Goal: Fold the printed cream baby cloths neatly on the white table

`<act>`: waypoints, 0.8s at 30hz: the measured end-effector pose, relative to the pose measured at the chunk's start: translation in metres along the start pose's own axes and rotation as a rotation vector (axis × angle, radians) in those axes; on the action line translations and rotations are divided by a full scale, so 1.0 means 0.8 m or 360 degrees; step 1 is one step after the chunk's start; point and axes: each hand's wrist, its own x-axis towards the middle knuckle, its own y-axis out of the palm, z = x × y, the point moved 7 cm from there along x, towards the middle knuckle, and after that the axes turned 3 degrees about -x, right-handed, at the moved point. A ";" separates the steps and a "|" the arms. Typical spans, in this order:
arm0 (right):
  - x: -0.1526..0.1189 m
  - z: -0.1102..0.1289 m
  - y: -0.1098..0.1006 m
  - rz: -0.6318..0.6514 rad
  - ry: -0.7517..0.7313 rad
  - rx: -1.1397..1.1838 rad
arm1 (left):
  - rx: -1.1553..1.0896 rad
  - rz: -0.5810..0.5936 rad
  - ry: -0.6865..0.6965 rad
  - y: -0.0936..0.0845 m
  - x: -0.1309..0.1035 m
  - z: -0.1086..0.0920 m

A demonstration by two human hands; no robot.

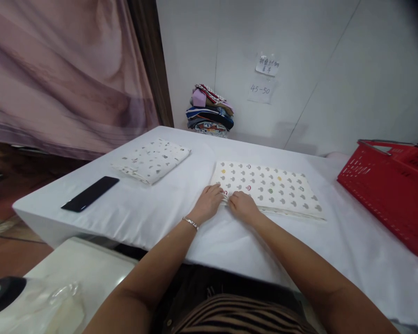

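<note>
You have two folded printed cloths on the counter (153, 218): one (152, 160) to the left, one (269, 188) under your two hands, left (208, 202) and right (243, 205). You also have one black phone (90, 193), one red basket (392, 188), one stack of folded fabrics (209, 111) and two paper notes (264, 76) on the wall.

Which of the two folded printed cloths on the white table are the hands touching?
The right-hand folded cloth, printed with larger grey shapes: both the left hand and right hand pinch its near corner. The other cloth lies untouched beside the phone.
</note>
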 end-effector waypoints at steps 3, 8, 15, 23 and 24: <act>-0.005 0.005 -0.001 -0.0008 -0.0058 -0.0024 | 0.0003 0.0024 -0.0013 -0.001 -0.003 0.002; -0.006 0.008 0.000 -0.0020 -0.0073 -0.0063 | -0.0032 0.0069 -0.0035 -0.005 -0.004 0.004; -0.007 0.010 0.011 -0.0103 -0.0099 -0.0097 | -0.0052 0.0104 -0.0123 -0.002 -0.003 0.013; -0.017 0.012 0.012 -0.0243 -0.0102 -0.0106 | 0.0048 0.0126 -0.0072 -0.007 -0.001 0.007; -0.017 0.012 0.011 -0.0250 -0.0096 -0.0099 | 0.0049 0.0119 -0.0065 -0.008 0.000 0.007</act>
